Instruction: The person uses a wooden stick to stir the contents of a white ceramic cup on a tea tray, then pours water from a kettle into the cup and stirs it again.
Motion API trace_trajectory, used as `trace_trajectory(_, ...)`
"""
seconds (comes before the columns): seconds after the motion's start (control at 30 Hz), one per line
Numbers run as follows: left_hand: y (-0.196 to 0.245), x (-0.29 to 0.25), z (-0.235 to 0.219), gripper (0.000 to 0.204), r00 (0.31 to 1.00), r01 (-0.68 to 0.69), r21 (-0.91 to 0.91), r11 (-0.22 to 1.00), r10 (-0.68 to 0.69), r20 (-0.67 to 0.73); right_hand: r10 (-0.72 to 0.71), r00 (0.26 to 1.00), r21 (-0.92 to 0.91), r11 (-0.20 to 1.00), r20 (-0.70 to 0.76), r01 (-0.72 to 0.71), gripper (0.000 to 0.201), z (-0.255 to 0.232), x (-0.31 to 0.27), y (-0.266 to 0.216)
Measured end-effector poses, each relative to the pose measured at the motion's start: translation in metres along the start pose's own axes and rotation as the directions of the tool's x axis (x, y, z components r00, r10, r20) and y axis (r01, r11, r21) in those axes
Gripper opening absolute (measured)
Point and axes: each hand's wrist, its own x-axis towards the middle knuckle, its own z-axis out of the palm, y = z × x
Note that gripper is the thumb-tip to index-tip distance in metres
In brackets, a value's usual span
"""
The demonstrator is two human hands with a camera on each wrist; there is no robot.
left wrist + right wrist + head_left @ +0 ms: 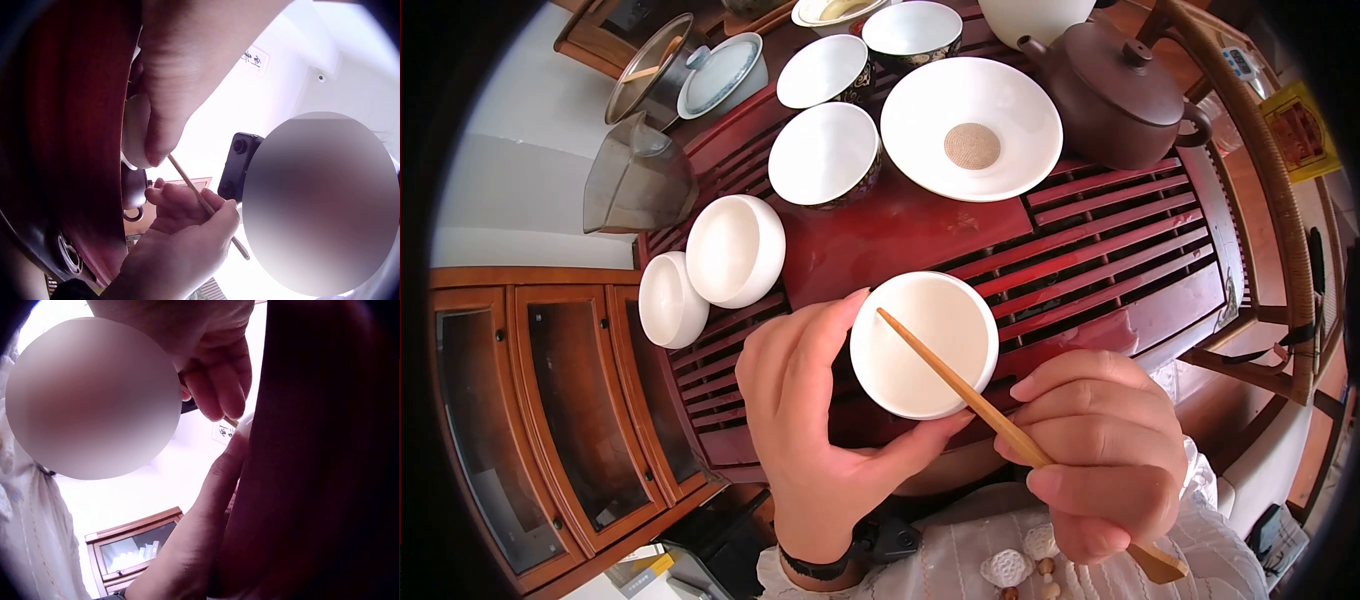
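Observation:
My left hand [810,400] holds a small white cup [915,350], thumb on its near side and fingers on its far left side. The cup's mouth faces up toward the head camera, and its inside is plain white. In my right hand [1105,440] is a slim wooden tea stick [940,370], gripped between thumb and fingers. Its thin tip lies over the cup's mouth, and its broader end sticks out below the palm. The left wrist view shows the stick [187,178] slanting from the right hand [181,231] up to the cup [136,131].
Two white cups [737,250] stand left on the slatted red tea tray [850,245]. Behind are dark-patterned bowls [825,152], a wide white bowl [1010,110] with a speckled centre and a brown teapot [1120,100]. A clear pitcher [635,175] and a lidded bowl [722,78] stand back left.

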Motion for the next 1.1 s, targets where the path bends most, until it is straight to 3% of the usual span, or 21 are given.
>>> trace_trajectory(0.67, -0.0013, -0.0005, -0.0003, 0.075, 1.0, -0.013, 0.015, 1.0, 0.013, 0.001, -0.01, 1.0, -0.005, 1.0, 0.008, 0.01, 0.042, -0.0017, 0.0004, 0.001)
trace_trajectory(0.77, -0.0001, -0.0005, -0.0003, 0.075, 1.0, -0.006, 0.021, 1.0, 0.006, 0.005, -0.01, 0.998, -0.057, 0.998, -0.064, 0.007, 0.042, 0.0033, -0.0011, -0.0009)
trace_trajectory(1.1, 0.0002, -0.0015, 0.0002, 0.077, 1.0, 0.006, 0.008, 1.0, -0.006, 0.002, 0.026, 1.0, -0.015, 1.0, -0.004, -0.026, 0.042, -0.0021, -0.0011, -0.0038)
